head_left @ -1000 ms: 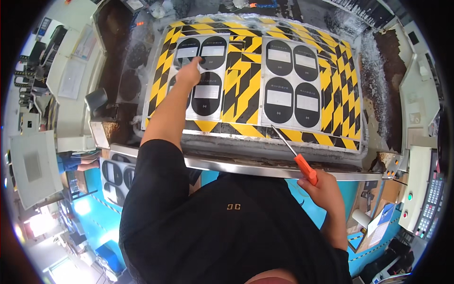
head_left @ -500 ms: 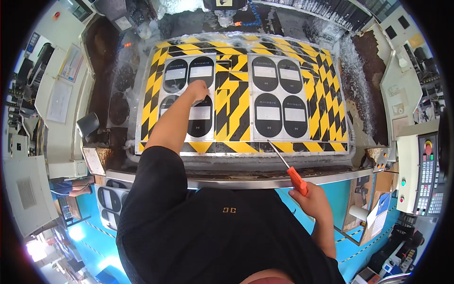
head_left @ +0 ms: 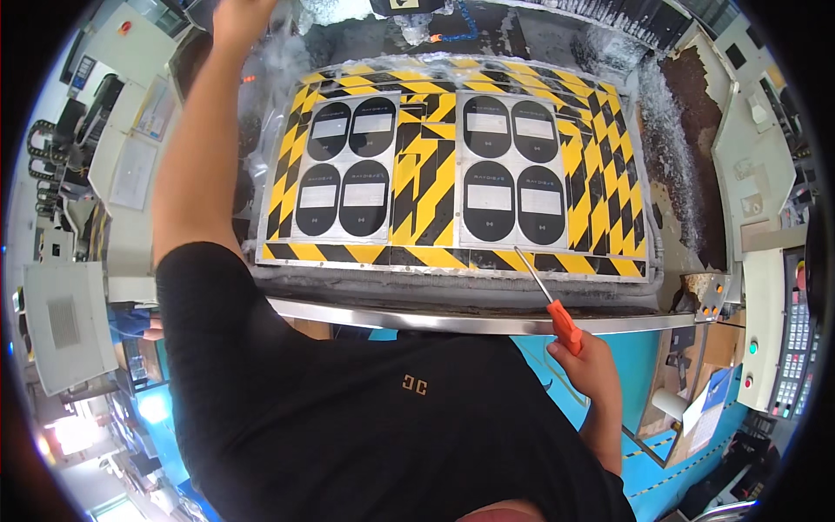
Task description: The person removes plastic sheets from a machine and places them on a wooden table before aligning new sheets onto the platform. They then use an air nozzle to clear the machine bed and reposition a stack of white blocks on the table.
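Observation:
My right hand [head_left: 593, 367] grips the red handle of a screwdriver [head_left: 564, 325] below the machine's front rail. Its thin metal shaft points up and left, with the tip by the lower edge of a flat bed [head_left: 441, 257] covered in yellow-black striped tape. My left hand [head_left: 243, 16] is stretched out to the far left, and the picture's top edge cuts off its fingers. Two light panels lie on the bed; the left one carries several black rounded plates [head_left: 364, 217] with white rectangles, and the right one holds similar plates [head_left: 489, 222].
A metal rail [head_left: 470, 325] runs along the front of the machine. A spindle head with a blue hose [head_left: 468, 22] hangs at the back. To the right stands a control panel [head_left: 790, 339] with many keys. White residue coats the machine's walls.
My left hand has left the left panel and swung up and away to the far left, uncovering its black plates. The screwdriver stays in my right hand, and the view has shifted slightly.

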Tool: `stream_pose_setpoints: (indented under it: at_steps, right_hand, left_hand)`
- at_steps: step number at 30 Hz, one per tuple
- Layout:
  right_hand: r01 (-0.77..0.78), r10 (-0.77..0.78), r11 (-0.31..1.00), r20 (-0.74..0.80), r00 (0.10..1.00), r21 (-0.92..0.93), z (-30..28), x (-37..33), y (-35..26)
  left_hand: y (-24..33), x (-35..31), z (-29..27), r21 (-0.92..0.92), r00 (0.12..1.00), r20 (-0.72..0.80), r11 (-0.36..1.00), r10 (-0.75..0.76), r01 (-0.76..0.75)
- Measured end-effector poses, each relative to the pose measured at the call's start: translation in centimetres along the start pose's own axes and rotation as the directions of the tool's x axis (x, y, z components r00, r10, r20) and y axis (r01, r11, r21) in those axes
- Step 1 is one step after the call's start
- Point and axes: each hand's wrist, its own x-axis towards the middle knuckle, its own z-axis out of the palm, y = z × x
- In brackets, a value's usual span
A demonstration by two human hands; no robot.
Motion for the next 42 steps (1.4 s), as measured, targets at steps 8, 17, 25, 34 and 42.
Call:
stream_pose_setpoints:
  at_steps: [8,17,25,34,42]
  right_hand:
    - [-0.035,0.101,0.961,-0.230,0.968,0.273,-5.4,-3.0,6.7]
    - [-0.170,0.220,0.976,-0.588,0.779,0.140,-10.9,-9.0,12.0]
    - [-0.053,0.059,0.998,-0.325,0.944,0.029,-11.0,-7.7,11.5]
    - [0.448,-0.412,0.850,0.180,0.893,-0.277,-1.7,-0.1,-1.8]
    - [0.455,-0.315,0.683,0.332,0.889,-0.571,8.7,13.1,-16.2]
  left_hand:
    - [40.0,0.3,7.9,-0.385,0.841,-0.013,0.773,0.541,-0.504]
    - [67.7,-26.9,29.4,-0.871,0.746,0.137,0.437,0.652,-0.223]
    - [49.7,-33.7,28.3,-0.552,0.488,0.794,0.095,0.362,0.828]
    - [7.2,-39.4,9.5,-0.329,0.282,0.734,0.040,-0.617,0.944]
    - [-10.9,-43.6,4.9,0.235,0.377,0.603,0.607,-0.703,0.759]
